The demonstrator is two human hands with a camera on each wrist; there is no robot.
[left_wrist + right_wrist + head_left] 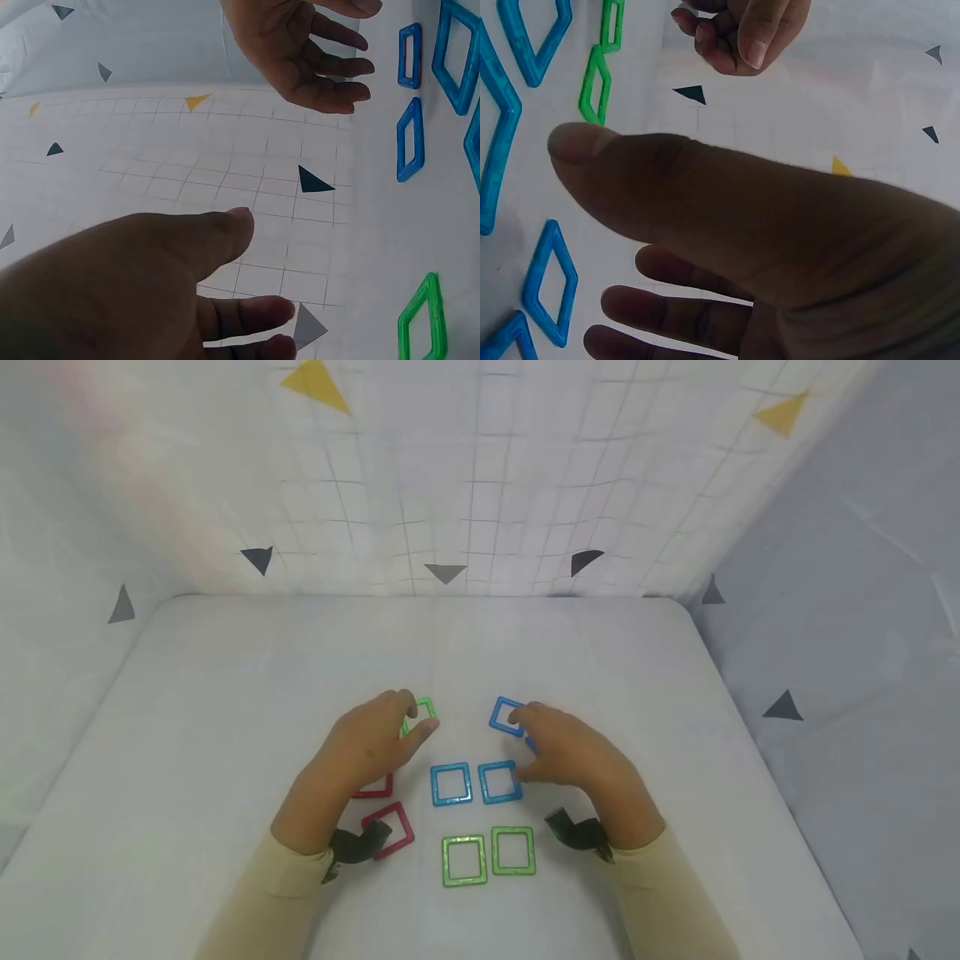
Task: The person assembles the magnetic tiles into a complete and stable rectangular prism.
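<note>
Square plastic frame tiles lie flat on a white table. In the head view my left hand [375,739], fingers loosely bent and holding nothing, hovers beside a light green tile [432,708], covering part of it. My right hand [566,747] is over a dark blue tile [496,711] and a second blue tile [531,744], mostly hidden. Its thumb is by a light blue tile [499,765]; contact is unclear. Both wrist views show the fingers apart with nothing between them. Another light blue tile [452,767] lies between the hands.
Two green tiles [465,882] lie side by side nearer the body. A red tile [406,822] and another red tile [375,792] are partly covered by the left arm and its wrist camera. A white wall with grid lines and triangles rises behind the table [600,652].
</note>
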